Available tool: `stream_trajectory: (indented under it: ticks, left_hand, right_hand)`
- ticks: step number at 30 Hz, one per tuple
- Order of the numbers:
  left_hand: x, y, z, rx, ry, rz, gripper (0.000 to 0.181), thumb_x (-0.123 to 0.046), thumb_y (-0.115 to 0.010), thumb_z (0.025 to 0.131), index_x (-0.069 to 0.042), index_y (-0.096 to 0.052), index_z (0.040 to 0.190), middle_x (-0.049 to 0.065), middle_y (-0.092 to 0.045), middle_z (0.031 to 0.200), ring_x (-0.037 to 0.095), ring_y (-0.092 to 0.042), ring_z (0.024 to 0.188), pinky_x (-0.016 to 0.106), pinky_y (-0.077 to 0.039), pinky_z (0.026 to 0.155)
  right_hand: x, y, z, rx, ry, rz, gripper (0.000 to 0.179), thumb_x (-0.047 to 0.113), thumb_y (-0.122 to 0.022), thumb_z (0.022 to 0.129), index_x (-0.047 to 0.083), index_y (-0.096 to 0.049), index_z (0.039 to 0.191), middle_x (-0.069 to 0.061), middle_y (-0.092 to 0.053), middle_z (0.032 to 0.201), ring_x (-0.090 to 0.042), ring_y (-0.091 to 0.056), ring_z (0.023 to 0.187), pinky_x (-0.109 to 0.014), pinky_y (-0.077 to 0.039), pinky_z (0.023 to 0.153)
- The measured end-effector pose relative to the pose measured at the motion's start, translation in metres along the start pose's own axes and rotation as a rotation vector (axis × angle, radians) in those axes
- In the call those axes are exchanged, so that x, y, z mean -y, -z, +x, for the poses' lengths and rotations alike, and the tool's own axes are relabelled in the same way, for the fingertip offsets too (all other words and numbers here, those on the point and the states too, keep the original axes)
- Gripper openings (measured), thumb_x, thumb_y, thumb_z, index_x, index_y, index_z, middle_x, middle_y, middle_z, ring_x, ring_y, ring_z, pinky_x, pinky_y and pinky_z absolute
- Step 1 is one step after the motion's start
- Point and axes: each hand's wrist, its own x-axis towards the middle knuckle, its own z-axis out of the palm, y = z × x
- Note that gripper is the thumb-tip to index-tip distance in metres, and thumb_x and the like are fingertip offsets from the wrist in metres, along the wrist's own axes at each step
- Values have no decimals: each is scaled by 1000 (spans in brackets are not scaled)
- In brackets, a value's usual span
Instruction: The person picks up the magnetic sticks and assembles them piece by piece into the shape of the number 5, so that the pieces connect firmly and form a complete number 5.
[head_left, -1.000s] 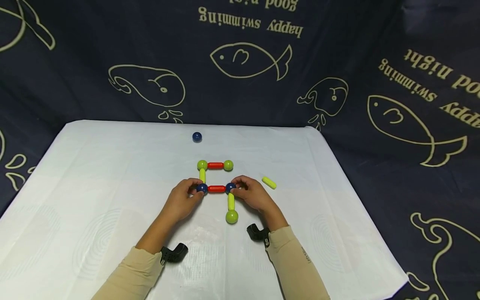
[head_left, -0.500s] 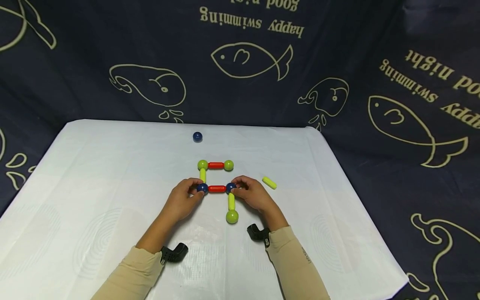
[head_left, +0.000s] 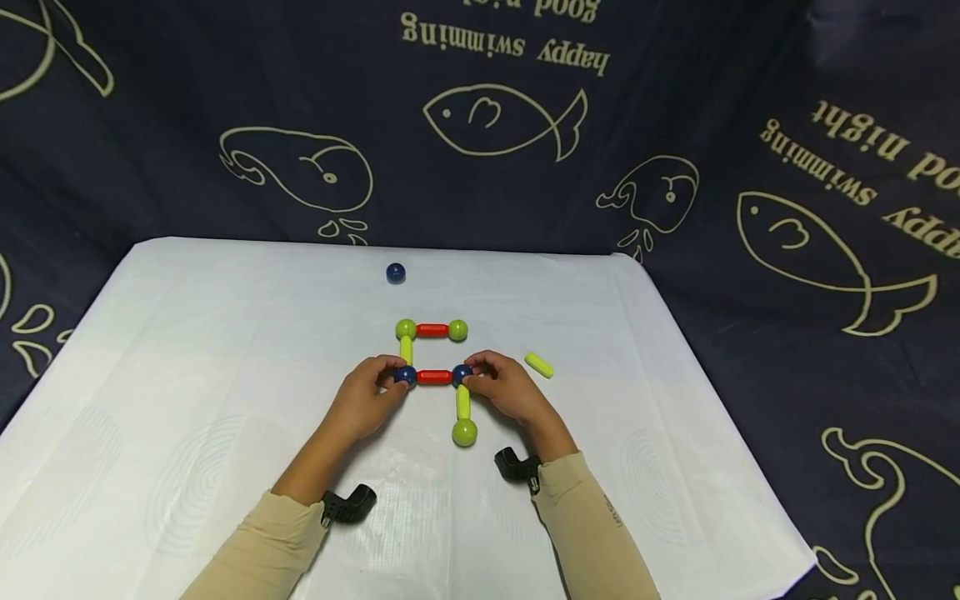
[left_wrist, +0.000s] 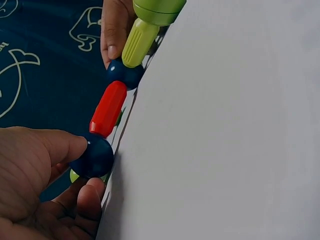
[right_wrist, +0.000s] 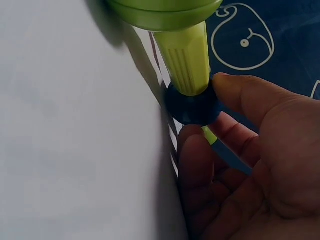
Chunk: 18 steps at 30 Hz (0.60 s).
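Note:
Sticks and balls joined in an S-like chain lie on the white table. My left hand (head_left: 367, 400) pinches the chain's left blue ball (left_wrist: 94, 157) between thumb and fingers. At the other end of a red stick (head_left: 434, 377), the right blue ball (right_wrist: 194, 104) is pinched by my right hand (head_left: 510, 387). From that ball a yellow-green stick (head_left: 462, 403) runs toward me to a green ball (head_left: 464, 432). Another yellow-green stick (head_left: 406, 350) leads away from the left blue ball to a green ball (head_left: 406, 330), then a red stick (head_left: 432, 330) and a further green ball (head_left: 458, 330).
A loose blue ball (head_left: 395, 273) sits near the table's far edge. Right of my right hand lies a loose yellow-green stick (head_left: 538, 365). A dark cloth with fish drawings (head_left: 510, 200) hangs behind the white-covered table (head_left: 225, 350).

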Motion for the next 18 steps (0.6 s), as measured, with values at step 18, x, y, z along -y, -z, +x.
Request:
stream_trajectory:
  ticks: [18]
  left_hand:
    - [3,1,-1,-13,-20,5,30,-10,-68,92,-3,-64,121,10,-61,103,22,-57,91,38,-45,79]
  right_hand:
    - [-2,70,-33,-220,23,-207,31,18,-65,98,7,-63,126,-9,-63,116,-27,-61,97,-37,-49,67]
